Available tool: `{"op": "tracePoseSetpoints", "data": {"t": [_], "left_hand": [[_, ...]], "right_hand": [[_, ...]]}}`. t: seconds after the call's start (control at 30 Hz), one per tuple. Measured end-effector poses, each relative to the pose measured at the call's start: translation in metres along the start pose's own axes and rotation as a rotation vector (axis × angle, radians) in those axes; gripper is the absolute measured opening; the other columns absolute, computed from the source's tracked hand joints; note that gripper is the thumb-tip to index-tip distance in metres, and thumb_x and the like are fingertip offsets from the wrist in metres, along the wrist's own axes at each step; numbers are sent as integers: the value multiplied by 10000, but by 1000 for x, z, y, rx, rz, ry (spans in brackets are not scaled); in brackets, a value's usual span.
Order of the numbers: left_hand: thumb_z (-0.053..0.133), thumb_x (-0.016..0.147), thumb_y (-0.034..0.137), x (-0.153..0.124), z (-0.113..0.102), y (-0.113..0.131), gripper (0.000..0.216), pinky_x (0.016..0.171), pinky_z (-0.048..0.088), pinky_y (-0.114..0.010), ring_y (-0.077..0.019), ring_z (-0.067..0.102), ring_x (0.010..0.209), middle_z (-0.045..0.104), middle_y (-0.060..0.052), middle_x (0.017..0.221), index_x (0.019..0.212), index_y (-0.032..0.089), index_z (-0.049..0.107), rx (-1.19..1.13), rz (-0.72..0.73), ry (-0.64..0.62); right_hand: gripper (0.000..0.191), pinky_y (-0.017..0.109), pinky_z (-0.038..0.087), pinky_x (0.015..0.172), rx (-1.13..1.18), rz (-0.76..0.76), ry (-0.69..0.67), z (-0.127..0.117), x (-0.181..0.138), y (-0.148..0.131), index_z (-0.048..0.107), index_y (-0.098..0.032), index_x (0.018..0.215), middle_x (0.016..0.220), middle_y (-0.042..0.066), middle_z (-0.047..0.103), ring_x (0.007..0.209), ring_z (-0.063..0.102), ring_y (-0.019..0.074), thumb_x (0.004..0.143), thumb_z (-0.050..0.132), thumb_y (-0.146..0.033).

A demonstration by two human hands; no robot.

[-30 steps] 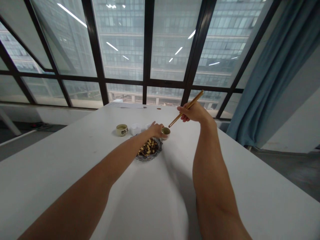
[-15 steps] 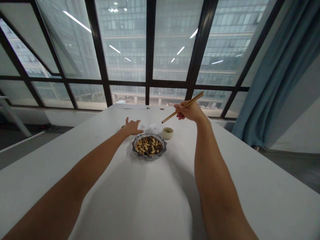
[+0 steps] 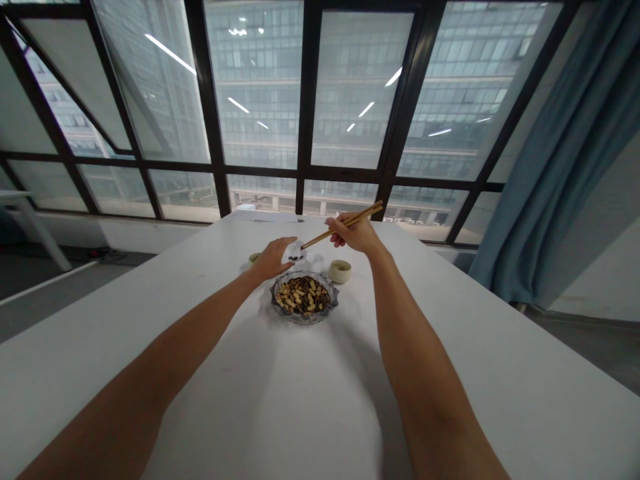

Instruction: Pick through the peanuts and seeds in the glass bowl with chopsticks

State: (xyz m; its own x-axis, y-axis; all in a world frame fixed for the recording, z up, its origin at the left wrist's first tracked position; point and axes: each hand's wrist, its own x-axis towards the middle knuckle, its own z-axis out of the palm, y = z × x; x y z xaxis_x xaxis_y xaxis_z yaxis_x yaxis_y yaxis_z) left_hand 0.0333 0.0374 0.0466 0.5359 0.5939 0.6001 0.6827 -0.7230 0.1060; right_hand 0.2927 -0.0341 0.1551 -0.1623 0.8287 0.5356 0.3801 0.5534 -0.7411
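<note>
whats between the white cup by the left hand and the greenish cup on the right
In the head view, a blurry whitish cup sits between the white cup and the greenish cup.

white surface (image 3: 320, 380) narrowing toward far edge. flat papers (image 3: 267, 217) near far left corner; small dark object (image 3: 300, 221) beside them, too small to tell. beyond far edge, dark window frames (image 3: 309, 100), tall building (image 3: 260, 140) behind glass, light reflections (image 3: 170, 53) on panes. past left edge, pale table leg (image 3: 47, 240), dark cables (image 3: 107, 255) on floor. past right edge, blue curtain (image 3: 545, 167), grey floor (image 3: 595, 353).
</note>
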Motion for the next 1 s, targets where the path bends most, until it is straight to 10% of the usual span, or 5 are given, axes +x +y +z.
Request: {"op": "tracePoseSetpoints", "data": {"t": [0.47, 0.67, 0.83, 1.0], "left_hand": [[709, 810, 421, 5, 20, -23, 699, 1199, 314, -480, -312, 569, 1309, 624, -145, 1397, 1420, 184, 462, 85, -149, -90], [674, 847, 464, 11, 25, -25, 578, 1203, 221, -554, -314, 604, 1270, 709, -121, 1283, 1349, 231, 511, 129, -333, -213], [623, 872, 453, 2, 21, -21, 433, 1164, 304, -519, -314, 605, 1238, 686, -127, 1297, 1222, 199, 608, 65, -304, -82], [500, 931, 462, -31, 8, -10, 317, 803, 492, -347, -204, 628, 811, 689, -61, 830, 818, 192, 623, -129, -223, 123]], "right_hand": [[467, 169, 422, 402, -97, -11, -59, 13, 2, 5, 595, -155, 704, 565, 30, 654, 430, 565, 86, 960, 606, -546], [481, 184, 398, 351, -149, 192, -311, -8, -7, -9, 626, -143, 617, 445, 22, 610, 327, 491, 79, 928, 675, -507], [492, 180, 443, 359, -195, 410, -592, -4, -13, -7, 644, -140, 560, 474, 50, 655, 360, 551, 95, 803, 801, -538], [452, 213, 541, 450, -131, 496, -621, 11, -13, 0, 655, -143, 587, 525, 66, 695, 418, 627, 131, 751, 852, -516]]}}
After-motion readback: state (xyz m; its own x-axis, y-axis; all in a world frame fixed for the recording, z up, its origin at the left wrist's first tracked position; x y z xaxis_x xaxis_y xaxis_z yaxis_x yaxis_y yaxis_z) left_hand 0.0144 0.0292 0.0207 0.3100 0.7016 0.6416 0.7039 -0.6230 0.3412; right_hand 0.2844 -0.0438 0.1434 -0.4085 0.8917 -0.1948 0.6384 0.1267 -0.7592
